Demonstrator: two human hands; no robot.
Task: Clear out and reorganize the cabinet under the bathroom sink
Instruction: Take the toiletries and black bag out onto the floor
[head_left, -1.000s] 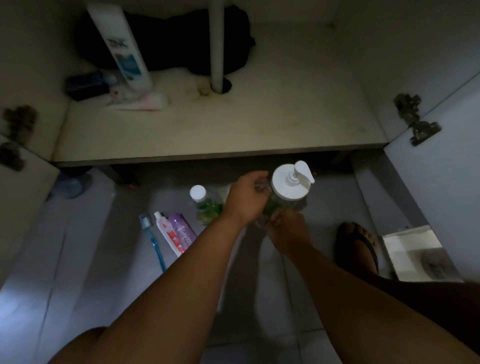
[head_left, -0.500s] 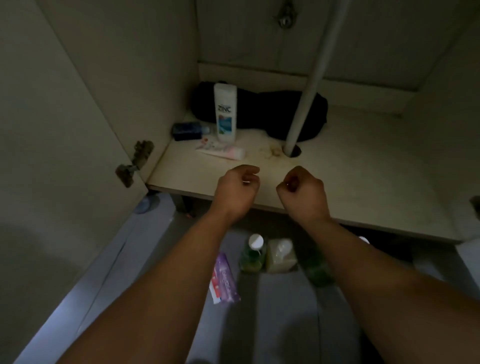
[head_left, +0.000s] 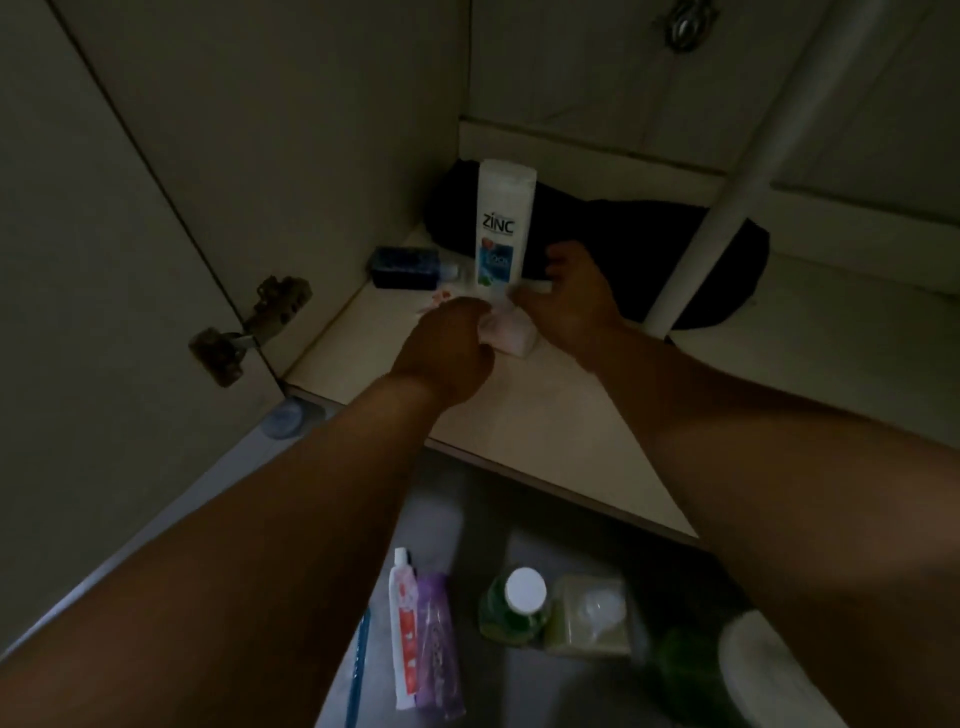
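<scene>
Both of my hands are now inside the cabinet, where half a second ago they hung curled and empty above its front edge, and a second ago they were down at the floor with the pump bottle. So another item is out, and I am onto the next ones, working at the back left corner.

My left hand (head_left: 451, 347) closes its fingers round the near end of the pink tube (head_left: 511, 332), a soft, pale, crumpled tube lying flat on the cabinet floor (head_left: 545, 415); its far end, with red marks, peeks out beyond my knuckles. My right hand (head_left: 569, 304) is spread, fingers wide and holding nothing, thumb just beside the foot of the white shampoo bottle (head_left: 501, 228). That bottle stands upright, tall and slim, ZINC printed on it with a blue panel below. I judge it is the right hand's target.

Left of it a dark blue bottle (head_left: 410, 268) lies on its side in the corner. Behind them a black bag (head_left: 623, 254) slumps against the back wall, with the white drain pipe (head_left: 737, 192) coming down in front of it.

Outside on the tiles lie the toothpaste tube (head_left: 406, 629), a purple sachet (head_left: 439, 644) touching it, a toothbrush (head_left: 358, 670), a green bottle (head_left: 514, 605) with a white cap, and a pale square bottle (head_left: 589, 616).
</scene>
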